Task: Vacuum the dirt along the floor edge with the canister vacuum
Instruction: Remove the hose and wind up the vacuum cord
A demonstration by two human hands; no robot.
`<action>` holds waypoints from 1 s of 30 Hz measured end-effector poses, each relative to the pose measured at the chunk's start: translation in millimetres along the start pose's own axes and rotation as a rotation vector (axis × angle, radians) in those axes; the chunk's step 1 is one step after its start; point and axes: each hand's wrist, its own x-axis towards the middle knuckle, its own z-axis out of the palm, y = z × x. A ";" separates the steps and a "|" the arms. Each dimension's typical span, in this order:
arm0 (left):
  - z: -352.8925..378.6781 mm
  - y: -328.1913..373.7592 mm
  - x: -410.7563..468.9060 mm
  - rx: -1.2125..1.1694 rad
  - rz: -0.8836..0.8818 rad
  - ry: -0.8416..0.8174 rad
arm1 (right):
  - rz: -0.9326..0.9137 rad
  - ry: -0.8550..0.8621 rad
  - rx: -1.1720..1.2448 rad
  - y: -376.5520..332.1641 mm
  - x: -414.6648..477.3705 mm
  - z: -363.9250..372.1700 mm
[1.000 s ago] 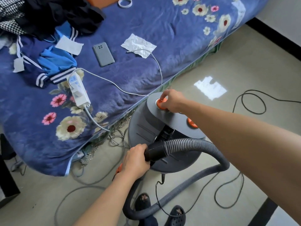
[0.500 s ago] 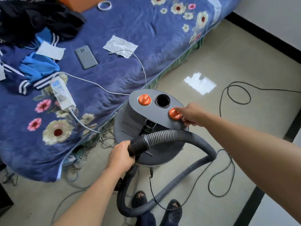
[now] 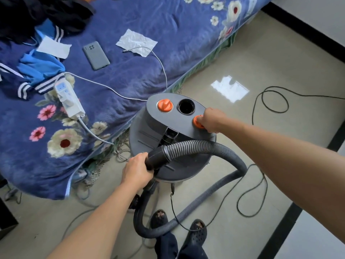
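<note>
Vacuum [image 3: 145,139]: one. Hose [image 3: 201,146]: one. Orange knob [image 3: 165,105] plus second knob [image 3: 197,122]: two. Round port [image 3: 186,106]: one. Hands: two, left hand [image 3: 137,170], right hand [image 3: 212,119]. Clogs [image 3: 198,233]: two. Phone [image 3: 96,55]: one. Power strip [image 3: 69,98]: one. White papers [image 3: 137,43]: two. Bed [image 3: 130,75]: one. Light patch [image 3: 230,88]: one. Black cord [image 3: 262,98]: cannot tell whether one or more.

Both bare arms were stretched forward and down. The left hand [image 3: 137,171] was curled around the black end of the hose [image 3: 158,156], knuckles up, with its forearm coming in from the lower left. The right arm ran in long from the right edge, and the right hand [image 3: 212,120] sat with its back upward, fingers pinched on an orange knob [image 3: 197,122].
</note>
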 end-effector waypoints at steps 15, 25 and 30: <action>-5.6 -2.4 -29.5 -0.091 0.124 0.120 | -0.158 0.291 0.435 60.5 -52.0 65.0; -61.0 67.1 -78.6 -0.405 0.273 0.319 | -0.056 0.401 0.567 110.3 -94.3 55.5; -96.6 113.4 -62.6 -0.774 0.117 0.382 | -0.006 0.466 0.726 119.2 -97.4 16.2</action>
